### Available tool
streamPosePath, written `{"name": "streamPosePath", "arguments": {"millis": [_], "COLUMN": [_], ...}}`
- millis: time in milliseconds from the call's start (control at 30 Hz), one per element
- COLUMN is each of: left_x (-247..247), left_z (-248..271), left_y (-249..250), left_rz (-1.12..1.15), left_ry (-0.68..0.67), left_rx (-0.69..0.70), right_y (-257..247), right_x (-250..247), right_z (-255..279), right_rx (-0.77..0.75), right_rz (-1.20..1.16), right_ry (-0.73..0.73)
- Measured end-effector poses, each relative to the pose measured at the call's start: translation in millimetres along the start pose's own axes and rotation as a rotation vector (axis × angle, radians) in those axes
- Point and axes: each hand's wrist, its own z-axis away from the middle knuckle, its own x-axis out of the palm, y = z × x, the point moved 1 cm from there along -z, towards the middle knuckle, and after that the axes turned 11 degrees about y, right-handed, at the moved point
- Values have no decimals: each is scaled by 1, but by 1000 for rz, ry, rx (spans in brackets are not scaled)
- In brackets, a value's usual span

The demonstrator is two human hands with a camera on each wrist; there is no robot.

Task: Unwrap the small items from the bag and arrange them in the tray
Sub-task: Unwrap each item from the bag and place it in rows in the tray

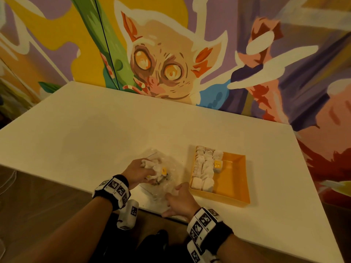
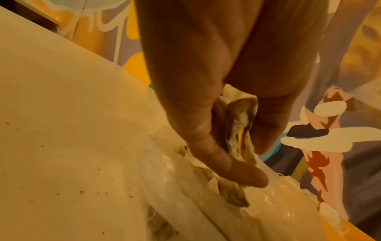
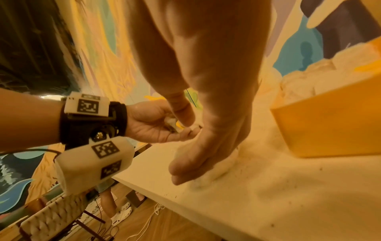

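From the head view, I have my left hand (image 1: 139,172) curled round a small item (image 1: 154,168), a crumpled white bundle with a yellow sticker, held just above the bag (image 1: 167,166), which lies flat on the white table (image 1: 76,130) near its front edge. My right hand (image 1: 180,199) clenches a fold of the bag's near side and pins it down. Just to the right sits the orange tray (image 1: 233,179), its left part filled with rows of pale wrapped pieces, one showing a yellow label; its right part is bare.

The left wrist view shows thumb and fingers (image 2: 233,172) pinching the wrapper (image 2: 239,124): thin, creased, papery, greyish where it folds, a yellow strip showing inside. The bag beneath is clear, glossy, wrinkled film. I judge the item light and soft, easily crushed, so I would take it by the loose wrapper edges rather than squeeze its middle. The film looks slippery and will likely lift unless held.

The right wrist view is blurred at the fingertips, yet the hand is plainly closed on pale film against the table. The tray wall (image 3: 329,127) is smooth, rigid plastic, with fluffy white pieces heaped above its rim. Dark crumbs speckle the tabletop.
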Motion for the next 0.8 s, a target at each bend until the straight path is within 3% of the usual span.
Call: {"name": "streamPosePath", "arguments": {"millis": [100,233,333,467,800], "left_x": [0,5,10,10,15], "left_z": [6,15,27,42,49], "left_y": [0,-1,3,10,6], "left_rz": [-7,40,96,172,357], "left_ry": [68,138,101,43,127], "left_rx": [9,63,104,152,107], "right_y": [-9,-28,-44,-59,-55], "right_x": [-15,-19,-11,1,-3], "right_z": [11,8,0,-11,-13], "right_rx": [-140,-505,-659,-731,-669], "right_rz": [53,109,156,207,-7], "right_ry": [18,158,105,56,208]}}
